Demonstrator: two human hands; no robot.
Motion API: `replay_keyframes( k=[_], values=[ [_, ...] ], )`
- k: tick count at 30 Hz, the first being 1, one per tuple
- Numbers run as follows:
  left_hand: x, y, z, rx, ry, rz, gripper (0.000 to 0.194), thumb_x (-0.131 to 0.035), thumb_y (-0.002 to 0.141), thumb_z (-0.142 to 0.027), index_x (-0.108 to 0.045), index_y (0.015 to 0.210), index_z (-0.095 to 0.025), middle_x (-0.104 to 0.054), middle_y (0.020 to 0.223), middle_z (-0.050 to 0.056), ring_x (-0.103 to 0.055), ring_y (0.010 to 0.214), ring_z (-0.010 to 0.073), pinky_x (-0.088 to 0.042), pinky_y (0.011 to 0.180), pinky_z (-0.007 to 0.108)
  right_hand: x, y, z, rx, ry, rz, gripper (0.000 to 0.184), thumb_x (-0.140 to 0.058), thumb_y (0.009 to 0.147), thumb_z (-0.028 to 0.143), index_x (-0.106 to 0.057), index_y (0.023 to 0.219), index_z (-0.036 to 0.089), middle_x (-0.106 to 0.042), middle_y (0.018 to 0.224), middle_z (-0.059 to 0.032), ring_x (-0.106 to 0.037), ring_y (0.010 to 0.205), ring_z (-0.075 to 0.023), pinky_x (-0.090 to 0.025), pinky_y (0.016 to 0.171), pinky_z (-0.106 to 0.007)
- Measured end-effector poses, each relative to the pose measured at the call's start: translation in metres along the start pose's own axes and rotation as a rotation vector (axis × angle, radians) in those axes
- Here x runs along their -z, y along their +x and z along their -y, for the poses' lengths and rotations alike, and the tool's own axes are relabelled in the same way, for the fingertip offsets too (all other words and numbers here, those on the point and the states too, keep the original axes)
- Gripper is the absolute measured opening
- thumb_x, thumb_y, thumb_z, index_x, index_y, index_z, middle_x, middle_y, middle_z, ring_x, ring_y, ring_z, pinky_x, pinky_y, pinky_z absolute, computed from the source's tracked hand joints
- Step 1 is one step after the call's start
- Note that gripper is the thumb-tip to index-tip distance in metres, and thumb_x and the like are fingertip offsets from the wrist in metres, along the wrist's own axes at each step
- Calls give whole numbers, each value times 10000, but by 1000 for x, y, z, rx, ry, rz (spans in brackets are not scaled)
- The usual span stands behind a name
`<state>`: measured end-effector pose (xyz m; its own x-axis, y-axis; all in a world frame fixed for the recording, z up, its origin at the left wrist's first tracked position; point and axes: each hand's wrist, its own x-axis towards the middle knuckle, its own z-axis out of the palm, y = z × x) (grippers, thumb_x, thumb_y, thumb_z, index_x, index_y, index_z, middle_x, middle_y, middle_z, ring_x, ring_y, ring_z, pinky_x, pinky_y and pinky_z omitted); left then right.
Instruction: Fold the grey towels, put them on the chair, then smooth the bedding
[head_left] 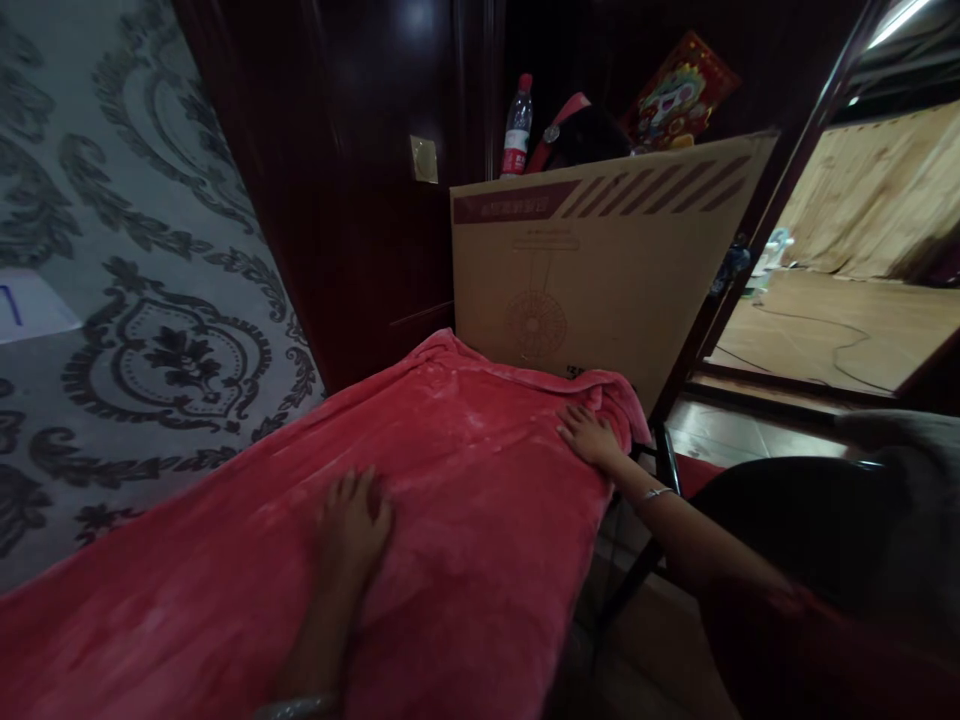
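A red fleece blanket (465, 450) is spread over a long flat surface that runs from the lower left toward the middle. My left hand (352, 525) lies flat on the blanket near its middle, fingers stretched out. My right hand (589, 435) rests palm down on the blanket's far right edge, fingers spread, with a thin bracelet on the wrist. Neither hand holds anything.
A big cardboard box (600, 260) with a fan drawing stands behind the blanket's far end. On top are a water bottle (517, 125) and a dark bag. Patterned wallpaper (135, 300) is on the left, dark wooden panels behind, an open doorway (847, 290) on the right. A black chair (787, 520) stands at lower right.
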<state>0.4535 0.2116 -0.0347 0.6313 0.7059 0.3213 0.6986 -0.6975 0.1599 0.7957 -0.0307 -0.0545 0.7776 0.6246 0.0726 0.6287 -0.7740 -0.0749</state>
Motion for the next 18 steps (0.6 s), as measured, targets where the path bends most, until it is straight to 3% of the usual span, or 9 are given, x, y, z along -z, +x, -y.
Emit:
replay_keyframes(
  k=[2, 4, 7, 9, 10, 12, 14, 18],
  values=[
    [-2, -2, -3, -160, -42, 53, 519, -480, 934, -318, -518, 1439, -202, -479, 1518, 110, -381, 1422, 286, -285, 1179, 484, 4, 2, -2, -80, -13, -4, 500, -340, 1024, 367, -463, 1481, 207, -351, 1581, -139, -269, 1467, -324, -246, 1127, -625],
    [-5, -3, -5, -276, -95, 152, 513, -473, 941, -321, -515, 1446, -238, -476, 1526, 83, -367, 1444, 272, -262, 1198, 491, 8, 1, 10, -27, 13, -96, 495, -384, 1006, 368, -494, 1461, 207, -374, 1566, -147, -260, 1468, -334, -233, 1133, -623],
    [-9, -3, -3, -292, -117, 238, 496, -438, 960, -336, -523, 1440, -247, -459, 1538, 81, -354, 1459, 273, -262, 1200, 515, 5, -5, 39, 299, 137, -172, 517, -456, 978, 375, -498, 1466, 213, -376, 1570, -131, -299, 1456, -295, -262, 1163, -507],
    [-10, -3, -2, -282, -113, 232, 495, -430, 963, -338, -524, 1440, -245, -451, 1541, 85, -349, 1463, 272, -257, 1205, 518, 1, -4, 55, 483, 214, -75, 487, -506, 957, 362, -561, 1416, 209, -464, 1515, -120, -417, 1387, -268, -317, 1143, -425],
    [-10, -3, -1, -281, -115, 225, 491, -434, 961, -335, -531, 1434, -249, -454, 1539, 82, -353, 1461, 271, -258, 1206, 519, 1, -1, 59, 505, 240, -26, 438, -527, 946, 344, -620, 1353, 209, -547, 1443, -112, -495, 1319, -256, -355, 1115, -390],
    [-10, -4, 0, -278, -128, 217, 482, -444, 956, -330, -544, 1422, -261, -466, 1531, 72, -362, 1457, 267, -260, 1209, 522, 8, 16, 63, 415, 274, -6, 335, -535, 934, 288, -710, 1208, 205, -684, 1251, -89, -616, 1148, -230, -430, 1030, -333],
    [-11, -4, 0, -269, -132, 221, 482, -444, 953, -330, -548, 1419, -261, -474, 1524, 67, -366, 1455, 265, -257, 1213, 524, 24, 43, 63, 281, 292, -75, 335, -487, 942, 219, -712, 1189, 182, -713, 1180, -85, -643, 1082, -211, -452, 984, -297],
    [-13, -5, 2, -266, -127, 215, 488, -458, 943, -326, -549, 1418, -261, -476, 1522, 60, -358, 1459, 271, -252, 1217, 532, 55, 105, 67, 131, 282, -239, 486, -416, 955, 149, -524, 1429, 125, -542, 1439, -137, -472, 1337, -215, -347, 1107, -304]
  ],
)
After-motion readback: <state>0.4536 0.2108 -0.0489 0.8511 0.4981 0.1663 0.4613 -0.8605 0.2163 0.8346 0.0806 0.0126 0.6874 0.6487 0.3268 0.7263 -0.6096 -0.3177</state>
